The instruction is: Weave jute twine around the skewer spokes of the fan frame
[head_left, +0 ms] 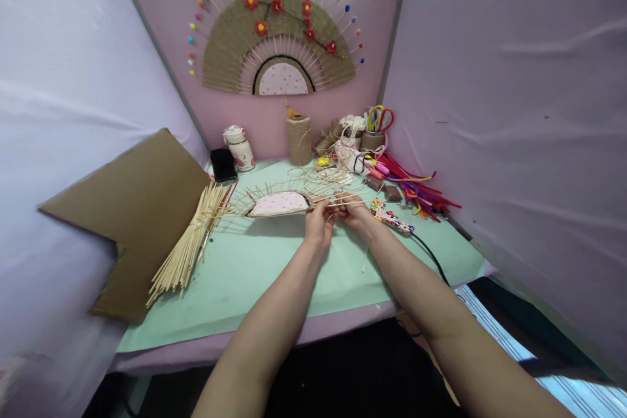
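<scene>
A half-round fan frame (pixel 280 204) lies over the table, its white centre dotted pink and edged in black, with thin wooden sticks spreading out from it. My left hand (pixel 320 223) is closed at the frame's right end, fingers pinched on the sticks. Right beside it, my right hand (pixel 351 210) is also closed around the sticks, fingertips meeting the left ones. Several stick ends poke out past both hands. Loose twine (pixel 328 174) tangles behind the frame; whether a strand runs between my fingers is too fine to tell.
A stick bundle (pixel 189 241) and brown cardboard (pixel 142 209) occupy the left. Behind stand a white bottle (pixel 240 148) and a twine spool (pixel 299 139). To the right are a patterned glue gun (pixel 392 217) with black cord, pipe cleaners (pixel 416 189) and scissors (pixel 380 119). A decorated fan (pixel 225 39) hangs on the wall.
</scene>
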{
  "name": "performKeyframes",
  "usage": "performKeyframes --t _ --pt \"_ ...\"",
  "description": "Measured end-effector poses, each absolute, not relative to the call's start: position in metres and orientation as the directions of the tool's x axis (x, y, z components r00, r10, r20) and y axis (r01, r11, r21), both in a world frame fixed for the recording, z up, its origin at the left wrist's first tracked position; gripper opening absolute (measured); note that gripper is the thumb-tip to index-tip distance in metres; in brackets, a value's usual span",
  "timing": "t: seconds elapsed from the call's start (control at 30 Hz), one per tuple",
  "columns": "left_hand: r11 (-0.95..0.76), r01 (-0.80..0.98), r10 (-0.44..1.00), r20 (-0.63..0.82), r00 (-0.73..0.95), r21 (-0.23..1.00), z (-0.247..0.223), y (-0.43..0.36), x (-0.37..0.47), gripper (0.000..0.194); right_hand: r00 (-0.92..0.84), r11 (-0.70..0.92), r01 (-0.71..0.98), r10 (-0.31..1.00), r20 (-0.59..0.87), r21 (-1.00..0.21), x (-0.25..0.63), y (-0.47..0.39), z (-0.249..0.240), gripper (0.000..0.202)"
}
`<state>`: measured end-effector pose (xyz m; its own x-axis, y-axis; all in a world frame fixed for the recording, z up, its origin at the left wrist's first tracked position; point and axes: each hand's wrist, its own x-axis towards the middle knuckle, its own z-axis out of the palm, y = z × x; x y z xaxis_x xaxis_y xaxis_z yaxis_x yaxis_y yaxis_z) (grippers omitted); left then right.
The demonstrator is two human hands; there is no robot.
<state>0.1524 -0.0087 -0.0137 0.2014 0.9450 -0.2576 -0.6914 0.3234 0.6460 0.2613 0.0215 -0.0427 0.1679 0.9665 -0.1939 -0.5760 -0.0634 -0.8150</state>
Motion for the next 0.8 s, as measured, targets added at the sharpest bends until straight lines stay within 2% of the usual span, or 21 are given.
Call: performKeyframes --t 0.53,0.8 --pt "0.344 -0.702 0.939 -0.228 0.257 0.624 -0.013 -0.0098 0.1497 0.007 0.188 -0.093 -0.629 0.945 -0.267 -0.772 0.2697 0.0319 -0.0478 0.028" --pt "0.381 -0.687 0.924 -0.23 0.305 0.619 -0.0107 -0.0096 0.1488 0.002 0.203 -0.058 -0.582 0.956 -0.214 -0.811 0.269 0.0302 -0.0487 0.029"
